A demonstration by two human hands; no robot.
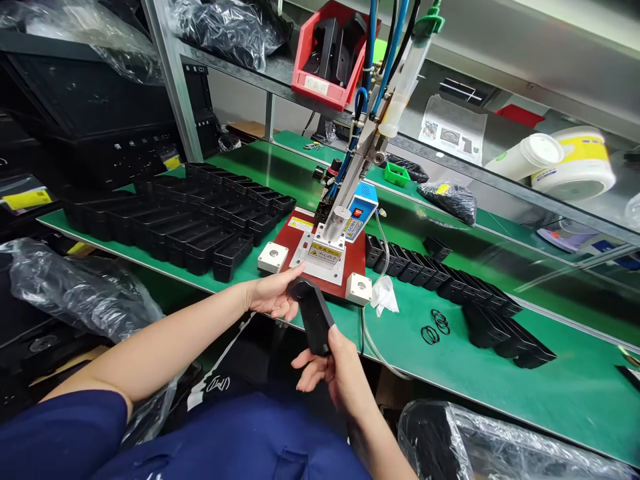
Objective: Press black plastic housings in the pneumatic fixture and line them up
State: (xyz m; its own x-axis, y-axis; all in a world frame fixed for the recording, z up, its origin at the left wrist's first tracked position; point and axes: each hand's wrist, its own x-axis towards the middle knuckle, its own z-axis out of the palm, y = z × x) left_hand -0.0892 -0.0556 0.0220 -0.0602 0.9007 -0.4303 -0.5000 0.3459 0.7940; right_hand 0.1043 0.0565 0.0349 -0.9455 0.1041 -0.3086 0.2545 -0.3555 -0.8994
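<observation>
Between my two hands is a black plastic housing [316, 320], long and hollow, tilted over the table's front edge. My left hand [273, 295] is closed on its upper end, thumb on top and fingers curled. At the lower end, my right hand [336, 370] grips it with the thumb along the side and the fingers beneath. Just beyond stands a bench press [327, 257] on a dark red base, with a white button box [273, 257] at its left and another button box [359, 288] at its right. Rubber rings [430, 335] lie to the right on the green tabletop.
Rows of open black housings [193, 240] cover the left of the table. More black housings [425, 270] line up at right, near a crumpled tissue [385, 296]. A shelf above carries a red bin [320, 87] and a white tub [575, 170]. Hoses and a syringe [405, 93] hang over the press.
</observation>
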